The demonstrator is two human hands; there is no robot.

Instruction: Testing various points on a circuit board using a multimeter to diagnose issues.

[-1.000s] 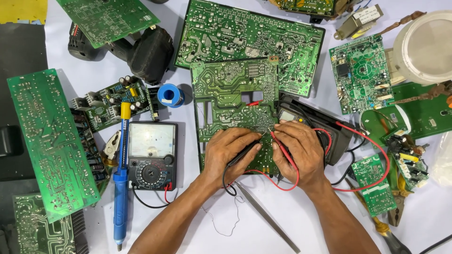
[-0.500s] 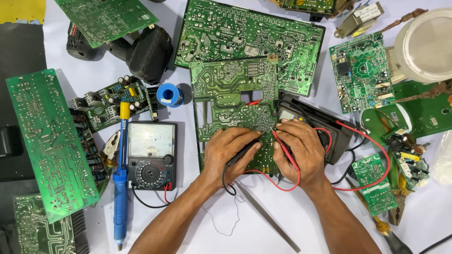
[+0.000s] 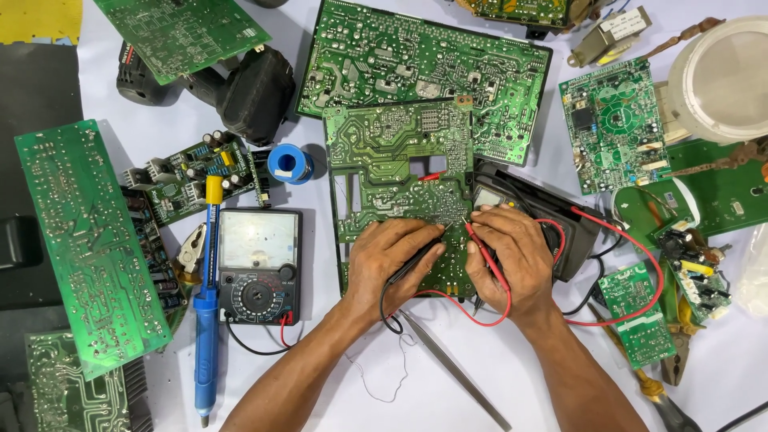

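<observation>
- A green printed circuit board with a rectangular cut-out (image 3: 400,180) is laid solder side up on the white counter (image 3: 336,352), overlapping a larger green circuit board (image 3: 416,64) behind it.
- The left hand (image 3: 392,260) is closed around a black test probe (image 3: 416,258), its tip pressed down on the lower part of the cut-out board.
- The right hand (image 3: 512,260) is closed around a red test probe (image 3: 486,254), held like a pen, tip set on solder points just beside the black one.
- Red lead wire (image 3: 488,320) is looped under the right wrist and run back to a dark digital meter (image 3: 544,220) lying against the board's right edge, partly hidden by the hand.
- An analogue multimeter with a white dial face (image 3: 260,264) is seen to the left, untouched; a blue desoldering pump with a yellow tip (image 3: 206,320) lies beside it, a blue solder spool (image 3: 290,163) above.
- Steel tweezers (image 3: 456,372) rest on the counter between the forearms.
- Judgement: the probing would be best done with both tips held steady and upright on separate pads, so neighbouring joints are not bridged; the loose red loop should be kept clear of the board.
</observation>
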